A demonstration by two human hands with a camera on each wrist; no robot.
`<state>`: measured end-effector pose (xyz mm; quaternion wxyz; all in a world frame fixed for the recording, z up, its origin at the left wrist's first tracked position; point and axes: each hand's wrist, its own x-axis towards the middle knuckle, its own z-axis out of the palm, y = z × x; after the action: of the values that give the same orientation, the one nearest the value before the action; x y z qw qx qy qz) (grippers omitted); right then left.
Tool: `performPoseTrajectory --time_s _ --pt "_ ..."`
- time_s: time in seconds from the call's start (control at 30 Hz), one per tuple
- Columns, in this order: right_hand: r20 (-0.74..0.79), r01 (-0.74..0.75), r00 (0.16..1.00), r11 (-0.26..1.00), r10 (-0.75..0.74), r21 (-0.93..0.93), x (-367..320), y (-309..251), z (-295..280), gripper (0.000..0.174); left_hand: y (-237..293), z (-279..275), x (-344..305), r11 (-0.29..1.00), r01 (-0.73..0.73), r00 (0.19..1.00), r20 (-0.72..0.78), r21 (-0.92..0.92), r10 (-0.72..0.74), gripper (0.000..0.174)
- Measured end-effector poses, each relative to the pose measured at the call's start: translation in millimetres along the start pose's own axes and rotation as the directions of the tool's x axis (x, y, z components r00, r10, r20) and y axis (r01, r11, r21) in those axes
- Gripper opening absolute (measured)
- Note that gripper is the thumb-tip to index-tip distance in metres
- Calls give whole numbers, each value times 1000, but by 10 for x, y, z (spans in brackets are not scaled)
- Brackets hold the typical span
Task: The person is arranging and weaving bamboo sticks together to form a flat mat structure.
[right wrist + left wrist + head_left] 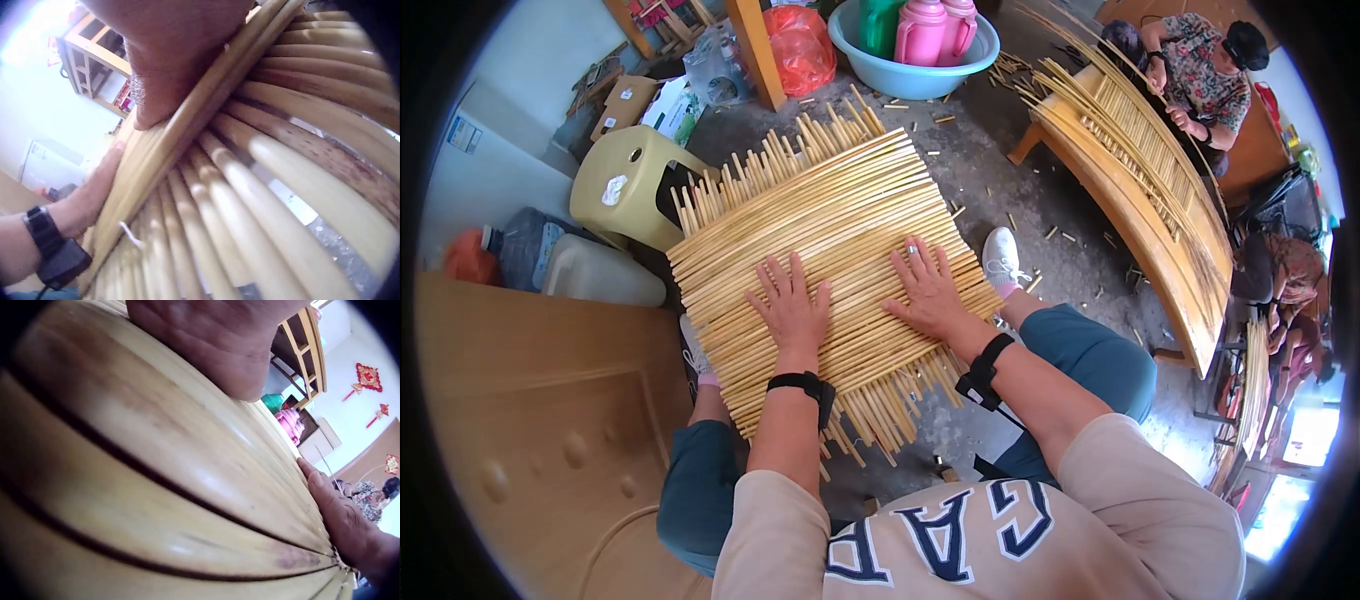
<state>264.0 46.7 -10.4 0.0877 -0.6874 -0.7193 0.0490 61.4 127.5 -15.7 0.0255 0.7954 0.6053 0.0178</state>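
Observation:
A panel of pale bamboo sticks [850,235] lies across the person's knees, its rods packed side by side over a layer of crosswise rods whose ends jut out at the far and near edges. My left hand [793,312] rests flat on it with fingers spread. To its right, my right hand [933,297] presses on the same surface, fingers straight and a ring on one. In the left wrist view the rods [162,481] run close under the palm. The right wrist view shows the crosswise rod ends [250,181] fanning out below the panel's edge.
At the left stand a beige stool [625,180] and plastic jugs [605,272] by a brown panel [530,420]. A blue basin [920,75] holds pink flasks. On the right a curved wooden table [1130,200] bears more bamboo, with a person [1200,80] working behind it. Stick offcuts litter the floor.

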Motion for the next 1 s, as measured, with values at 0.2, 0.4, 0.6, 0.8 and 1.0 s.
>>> performPoseTrajectory --time_s 0.2,0.4,0.6,0.8,1.0 --pt "-204 -54 974 977 97 208 391 153 -48 53 -2 85 -25 999 -1 999 -41 -33 0 65" --pt "-350 7 936 990 43 139 877 555 43 32 -19 120 -9 999 -16 997 -71 -28 14 66" --pt "-348 157 929 986 -129 53 902 689 83 29 -37 142 -19 999 -14 997 -79 -32 12 66" --pt "-303 92 951 992 -61 91 912 603 65 35 -7 69 -5 1000 1 1000 -28 -24 -1 65" --pt "-142 67 987 998 -69 -17 1002 394 128 59 -17 86 -13 999 -14 998 -64 -42 11 65"
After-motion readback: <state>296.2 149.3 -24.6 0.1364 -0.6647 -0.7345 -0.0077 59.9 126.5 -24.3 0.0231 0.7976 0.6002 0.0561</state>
